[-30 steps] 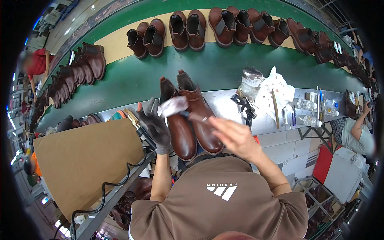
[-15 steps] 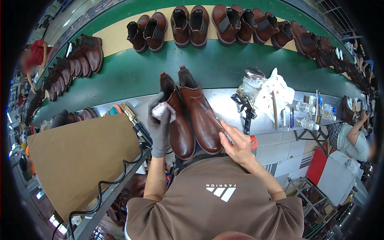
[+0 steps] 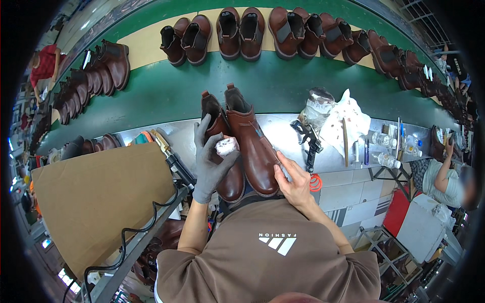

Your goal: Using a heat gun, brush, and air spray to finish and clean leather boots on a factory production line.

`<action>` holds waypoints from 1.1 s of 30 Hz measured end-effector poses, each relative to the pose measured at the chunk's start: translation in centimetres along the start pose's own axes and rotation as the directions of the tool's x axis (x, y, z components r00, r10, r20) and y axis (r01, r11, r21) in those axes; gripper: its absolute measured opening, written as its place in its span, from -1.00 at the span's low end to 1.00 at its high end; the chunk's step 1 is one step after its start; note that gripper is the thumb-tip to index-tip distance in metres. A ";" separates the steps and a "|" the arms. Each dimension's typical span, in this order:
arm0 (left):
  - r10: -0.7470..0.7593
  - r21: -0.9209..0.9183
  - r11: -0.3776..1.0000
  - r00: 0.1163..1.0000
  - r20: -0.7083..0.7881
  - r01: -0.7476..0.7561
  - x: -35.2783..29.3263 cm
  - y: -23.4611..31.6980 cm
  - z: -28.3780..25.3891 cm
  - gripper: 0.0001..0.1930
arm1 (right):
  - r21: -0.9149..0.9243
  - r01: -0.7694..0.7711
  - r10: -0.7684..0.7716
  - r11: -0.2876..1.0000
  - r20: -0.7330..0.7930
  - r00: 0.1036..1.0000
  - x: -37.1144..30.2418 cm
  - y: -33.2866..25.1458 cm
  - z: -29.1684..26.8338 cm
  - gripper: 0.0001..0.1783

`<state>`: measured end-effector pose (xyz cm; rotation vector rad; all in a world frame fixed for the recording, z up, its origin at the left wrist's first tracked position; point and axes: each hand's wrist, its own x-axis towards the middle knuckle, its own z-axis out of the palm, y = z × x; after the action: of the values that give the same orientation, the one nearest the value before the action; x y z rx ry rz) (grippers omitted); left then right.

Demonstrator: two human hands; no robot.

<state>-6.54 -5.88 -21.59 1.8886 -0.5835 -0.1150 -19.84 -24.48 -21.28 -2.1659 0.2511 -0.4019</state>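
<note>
Two brown leather boots stand side by side before me, toes pointing at me. My left hand point(image 3: 209, 169), in a grey glove, pinches a small white, stained cloth wad point(image 3: 227, 146) over the left boot point(image 3: 231, 183), beside the right one. My bare right hand point(image 3: 294, 181) grips a slim brush-like tool point(image 3: 269, 143) with a bluish tip. That tip lies over the upper part of the right boot point(image 3: 258, 164); whether it touches the leather I cannot tell. Part of the left boot is hidden behind the glove.
More boots point(image 3: 251, 35) line the far side of the green bench. To the right are a black spray gun point(image 3: 309, 144), a wrapped jar point(image 3: 320, 103), a stained white cloth point(image 3: 348, 123), a wooden stick point(image 3: 345, 141) and clear bottles point(image 3: 388, 159). A cardboard sheet point(image 3: 101, 202) stands at left.
My left hand has turned and shifted right, bringing the cloth wad closer to the right boot. My right hand has moved slightly down and left with the brush-like tool.
</note>
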 end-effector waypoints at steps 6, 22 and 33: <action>-0.033 0.022 0.999 0.999 -0.003 0.033 0.1 0.4 0.1 -0.56 | -0.002 -0.004 0.004 1.000 0.008 1.000 0.2 -0.2 -0.1 -0.54; -0.041 0.034 0.999 0.999 -0.025 0.042 0.3 0.8 0.1 -0.64 | -0.025 -0.011 0.011 1.000 -0.002 1.000 0.1 -0.1 0.0 -0.53; -0.096 0.017 0.995 0.995 -0.017 0.096 0.1 0.6 -0.4 -0.63 | -0.025 0.022 -0.022 0.999 -0.002 1.000 0.1 -0.2 0.4 -0.54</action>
<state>-6.53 -5.76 -20.92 1.9331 -0.4844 -0.1579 -19.55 -24.09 -21.30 -2.1945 0.2350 -0.4152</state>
